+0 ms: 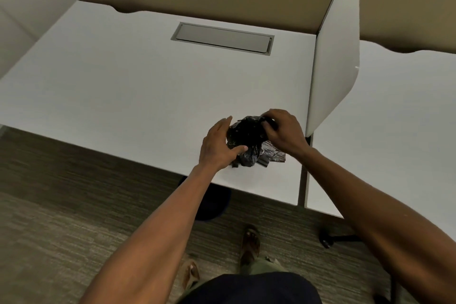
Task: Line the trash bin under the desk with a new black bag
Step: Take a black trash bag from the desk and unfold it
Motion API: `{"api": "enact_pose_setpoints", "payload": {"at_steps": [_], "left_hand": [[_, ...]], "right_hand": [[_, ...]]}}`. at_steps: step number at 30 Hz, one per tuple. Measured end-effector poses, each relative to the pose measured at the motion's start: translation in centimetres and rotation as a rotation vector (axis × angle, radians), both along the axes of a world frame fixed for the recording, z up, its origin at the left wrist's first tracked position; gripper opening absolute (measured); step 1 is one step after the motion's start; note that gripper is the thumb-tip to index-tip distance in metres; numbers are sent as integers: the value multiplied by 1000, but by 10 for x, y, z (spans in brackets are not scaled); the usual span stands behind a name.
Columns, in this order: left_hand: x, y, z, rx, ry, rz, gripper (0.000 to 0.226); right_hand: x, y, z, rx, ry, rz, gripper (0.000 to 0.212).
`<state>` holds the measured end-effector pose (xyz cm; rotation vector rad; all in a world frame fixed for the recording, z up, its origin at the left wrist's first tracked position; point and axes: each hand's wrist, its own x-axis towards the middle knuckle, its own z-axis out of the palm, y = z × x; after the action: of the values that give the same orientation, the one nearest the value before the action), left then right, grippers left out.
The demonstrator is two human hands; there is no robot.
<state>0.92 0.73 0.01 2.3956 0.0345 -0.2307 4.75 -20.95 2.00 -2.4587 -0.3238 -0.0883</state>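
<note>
A crumpled black bag [249, 140] lies bunched near the front right corner of the white desk [138, 86]. My left hand [218, 147] grips its left side, thumb pressed against the plastic. From the right, my right hand [283, 131] pinches the bag's top edge with curled fingers. Part of the bag spills onto the desk below my hands. A dark round trash bin [212, 202] shows under the desk's front edge, mostly hidden by the desktop and my left forearm.
A grey cable hatch [223, 38] is set into the desk's rear. A white divider panel [333, 64] stands on the right, with another desk [399, 118] beyond. Tan partition at the back. Carpet floor, my sandalled feet [250, 244], and a chair caster [325, 237] at right.
</note>
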Motion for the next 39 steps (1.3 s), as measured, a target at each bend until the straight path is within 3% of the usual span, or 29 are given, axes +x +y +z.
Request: {"api": "enact_pose_setpoints", "payload": {"at_steps": [4,6,10,15,17,20,22,24,28,30,33,39], "left_hand": [[-3,11,24,-135,31,57,122],[-10,22,36,-243,119,70,120],[-35,48,53,-471,224,-27,80],[-75,81,72,-850,467,22,36],[-88,94,76,-952,553,64,31],[-105,112,81,-1087,611,169,41],[-117,123,85,-1173,642,269,50],[-128,133,87,-1211,653,373,53],[-147,151,89,-1195,627,454,65],[-157,157,91,-1196,605,428,72],[-177,172,93,-1227,586,358,77],[-228,228,86,-1321,534,293,55]], "right_hand": [[-4,-1,28,231,139,35,14],[-6,1,40,408,269,39,15],[-15,13,55,754,473,0,13],[-33,39,56,928,661,-132,16],[-44,55,51,916,700,-195,15],[-66,78,50,923,762,-232,32],[-87,93,57,937,691,-298,35],[-114,107,64,853,456,-339,40],[-174,144,72,405,26,208,64],[-189,165,67,322,-53,308,57],[-201,187,62,561,77,144,18],[-208,186,40,1219,561,-408,15]]}}
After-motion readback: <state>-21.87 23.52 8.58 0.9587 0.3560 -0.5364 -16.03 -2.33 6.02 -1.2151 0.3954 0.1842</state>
